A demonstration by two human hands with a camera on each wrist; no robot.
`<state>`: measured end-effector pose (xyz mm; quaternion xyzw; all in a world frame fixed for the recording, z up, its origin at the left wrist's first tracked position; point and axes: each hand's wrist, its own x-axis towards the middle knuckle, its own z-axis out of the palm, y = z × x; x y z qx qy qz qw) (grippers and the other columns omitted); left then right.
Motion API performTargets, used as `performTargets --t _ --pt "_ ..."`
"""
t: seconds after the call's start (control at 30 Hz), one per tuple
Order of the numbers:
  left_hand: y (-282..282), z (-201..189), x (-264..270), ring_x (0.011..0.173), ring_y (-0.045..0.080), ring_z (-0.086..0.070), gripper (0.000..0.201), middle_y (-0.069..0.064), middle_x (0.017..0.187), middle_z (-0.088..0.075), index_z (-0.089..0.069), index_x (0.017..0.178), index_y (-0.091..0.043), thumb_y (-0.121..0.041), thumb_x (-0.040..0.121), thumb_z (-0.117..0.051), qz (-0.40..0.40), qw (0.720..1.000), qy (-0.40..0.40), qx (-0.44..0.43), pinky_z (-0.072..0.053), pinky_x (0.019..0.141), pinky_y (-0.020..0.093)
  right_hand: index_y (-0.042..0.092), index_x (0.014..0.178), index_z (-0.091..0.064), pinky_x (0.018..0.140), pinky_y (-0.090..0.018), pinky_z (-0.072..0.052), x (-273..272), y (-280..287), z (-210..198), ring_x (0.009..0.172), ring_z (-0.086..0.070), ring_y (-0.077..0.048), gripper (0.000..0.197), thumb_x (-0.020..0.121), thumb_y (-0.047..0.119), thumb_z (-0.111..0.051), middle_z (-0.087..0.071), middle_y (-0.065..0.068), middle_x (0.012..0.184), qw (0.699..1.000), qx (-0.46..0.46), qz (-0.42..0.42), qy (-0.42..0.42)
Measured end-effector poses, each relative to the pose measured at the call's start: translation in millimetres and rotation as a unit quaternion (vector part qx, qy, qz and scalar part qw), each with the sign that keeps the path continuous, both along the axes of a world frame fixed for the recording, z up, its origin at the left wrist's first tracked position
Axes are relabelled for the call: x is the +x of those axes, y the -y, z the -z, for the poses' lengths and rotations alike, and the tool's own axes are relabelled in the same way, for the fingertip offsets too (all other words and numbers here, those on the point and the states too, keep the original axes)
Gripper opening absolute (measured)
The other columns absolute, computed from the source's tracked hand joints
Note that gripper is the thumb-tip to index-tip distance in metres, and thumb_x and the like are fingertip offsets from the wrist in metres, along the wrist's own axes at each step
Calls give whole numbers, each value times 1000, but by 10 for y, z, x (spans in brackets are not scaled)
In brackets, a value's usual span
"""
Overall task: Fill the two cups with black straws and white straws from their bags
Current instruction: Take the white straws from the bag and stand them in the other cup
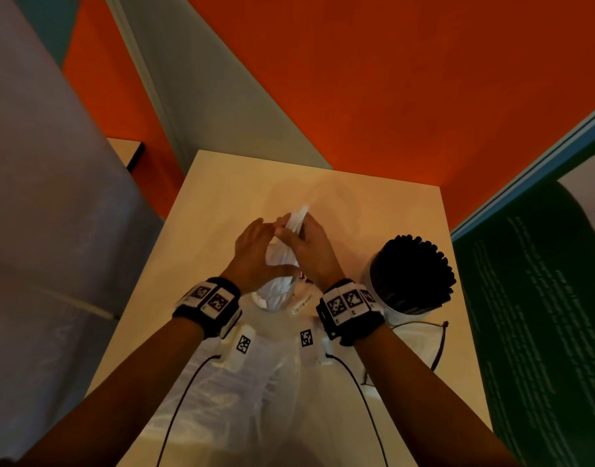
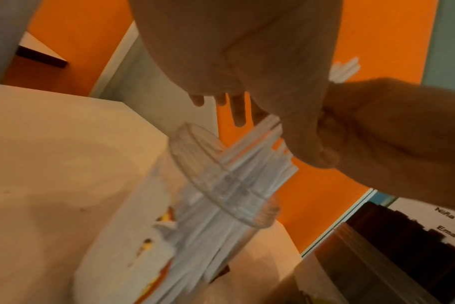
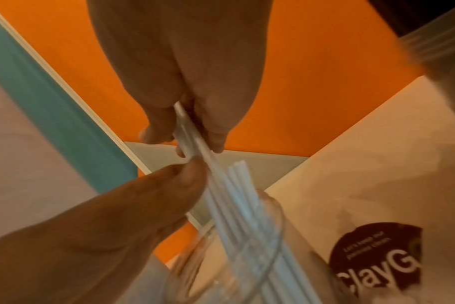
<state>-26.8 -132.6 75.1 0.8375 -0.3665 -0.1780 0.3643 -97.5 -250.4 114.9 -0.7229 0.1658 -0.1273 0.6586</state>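
Now the right hand (image 1: pixel 309 246) pinches a bundle of thin white plastic straws (image 1: pixel 298 219) above the clear plastic cup (image 2: pixel 221 179), while the left hand (image 1: pixel 255 247), fingers relaxed, steadies them for lowering.

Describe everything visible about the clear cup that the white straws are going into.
The clear cup is see-through ribbed plastic with a rolled rim, standing on the pale table left of the cup of black straws. White straws stick out of its mouth, the right hand gripping their tops, the left hand alongside.
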Motion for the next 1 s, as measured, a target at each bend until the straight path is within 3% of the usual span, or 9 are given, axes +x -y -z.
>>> performTargets --t 0.1,0.27,0.4,0.53,0.6,0.67,0.73,0.87,1.0 --pt "-222 84 17 146 11 1 104 -10 151 -26 -32 140 -32 -71 52 -72 -7 998 -52 22 -5 114 38 14 106 -60 97 -35 -46 -40 108 149 105 -58 -11 21 87 13 -67 -63 5 107 999 -29 -6 -35" --pt "-517 224 -60 144 13 -7 113 -7 152 -23 -25 142 -33 -73 47 -71 -52 994 -87 28 -11 116 41 20 120 -53 103 -27 -42 -216 206 225 122 -53 -13 31 91 19 -62 -59 1 124 999 -29 8 -26" --pt "-809 427 -304 118 12 -35 96 -11 122 -36 -32 124 -31 -68 50 -81 -110 991 -61 -35 -25 97 30 12 103 -56 81 -19 -49 -611 158 276 94 -60 -12 13 94 4 -54 -62 1 103 993 -110 42 5" --pt "-1077 525 -643 90 10 -40 69 -7 99 -43 -41 102 -25 -73 59 -64 -100 994 12 -40 -26 78 26 13 82 -58 68 -18 -41 -1104 -11 415 76 -54 -8 27 80 -12 -48 -58 4 84 974 -215 -30 -59" --pt "-1152 504 -821 79 11 -43 55 -8 85 -44 -44 89 -25 -74 67 -58 -30 999 11 -7 -33 72 27 16 80 -62 74 -16 -38 -1280 -152 510 79 -55 -5 28 80 -8 -46 -60 2 87 950 -231 -140 -156" --pt "-1169 475 -1015 71 7 -44 56 -12 79 -46 -44 83 -29 -82 67 -49 58 992 4 110 -34 64 26 11 90 -68 81 -18 -39 -1382 -334 668 93 -59 -17 27 83 -3 -46 -64 -5 100 891 -252 -283 -251" --pt "-1169 483 -1198 72 9 -46 63 -12 83 -51 -47 90 -28 -86 66 -45 121 963 26 239 -34 62 27 7 105 -67 89 -25 -41 -1450 -557 859 106 -56 -25 27 87 3 -47 -63 -11 114 828 -275 -374 -313" --pt "-1187 473 -1386 80 21 -57 40 1 95 -63 -46 111 -20 -53 88 -52 122 953 33 275 -34 63 29 4 127 -54 105 -36 -35 -1526 -950 1150 121 -45 -32 35 93 11 -48 -48 -17 132 810 -320 -368 -325" --pt "-1243 347 -1410 84 28 -61 21 8 89 -66 -49 106 -17 -28 90 -55 93 969 -33 225 -47 69 35 5 125 -54 101 -40 -37 -1517 -1196 1289 122 -41 -33 37 91 21 -52 -49 -15 130 802 -406 -299 -319"
